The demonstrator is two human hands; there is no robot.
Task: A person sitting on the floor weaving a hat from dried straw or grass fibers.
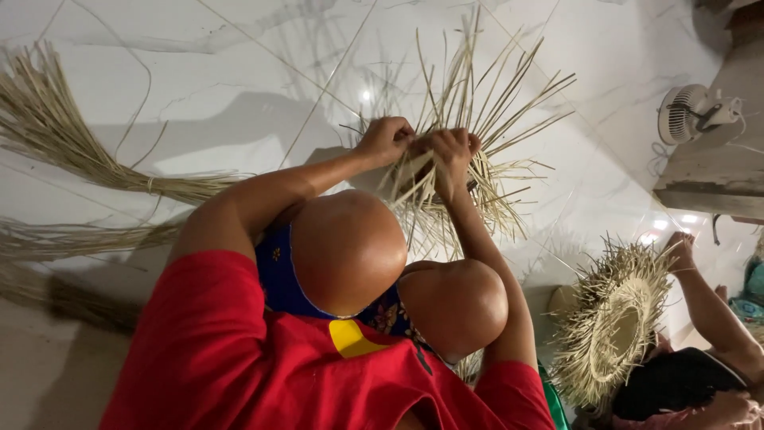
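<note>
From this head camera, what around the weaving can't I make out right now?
- Woven centre of the pale straw piece: hidden behind left hand and right hand.
- Each hand's grip on the strands: fingers curl away from view.
- Co-worker's round straw weaving: near edge hidden by dark hair.
- White fan: too small for detail.

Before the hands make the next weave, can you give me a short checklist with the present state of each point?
1. Left hand grips the straw weaving: ok, fingers closed on the strands.
2. Right hand grips the same piece: ok, beside the left hand, knuckles almost touching.
3. Loose strands free to pick: ok, they fan upward and sideways around the hands.
4. Spare straw bundle nearby: ok, lying on the white floor to the left.
5. Other person's hat-shaped weaving apart from this work: ok, a gap of floor between.
6. Which strand is pinched: cannot tell, fingers hide it.
</note>
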